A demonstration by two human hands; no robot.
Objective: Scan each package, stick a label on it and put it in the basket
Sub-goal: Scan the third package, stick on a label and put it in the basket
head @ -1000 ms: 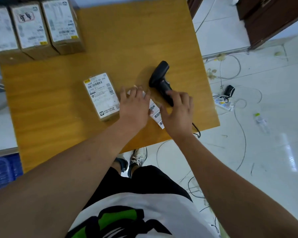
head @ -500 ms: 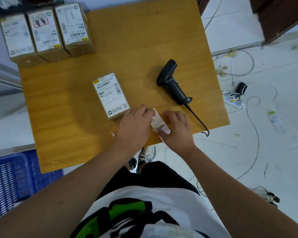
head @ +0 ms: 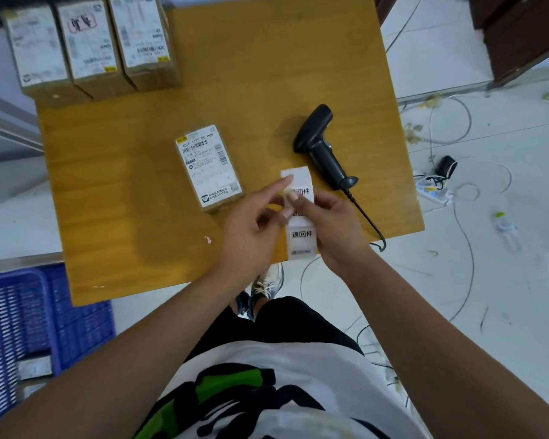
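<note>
A small cardboard package [head: 209, 167] with a white shipping label lies flat at the middle of the wooden table [head: 114, 198]. Right of it lies the black handheld scanner [head: 322, 145], untouched, its cable running off the table edge. Just in front of both, my right hand [head: 333, 226] holds a white strip of labels [head: 300, 213] printed with black characters. My left hand [head: 254, 226] pinches the strip's left edge near the top, thumb and fingers on it, index finger stretched out. The blue basket [head: 45, 315] stands on the floor at lower left.
Three more labelled cardboard packages [head: 89, 45] stand in a row at the table's far left corner. Cables, a power strip [head: 433, 191] and a plastic bottle [head: 506, 229] lie on the white floor to the right. A dark wooden door [head: 520, 33] is at top right.
Both hands lifted the label strip off the table next to the scanner and drew it toward me. My left hand now picks at a label on the strip.
</note>
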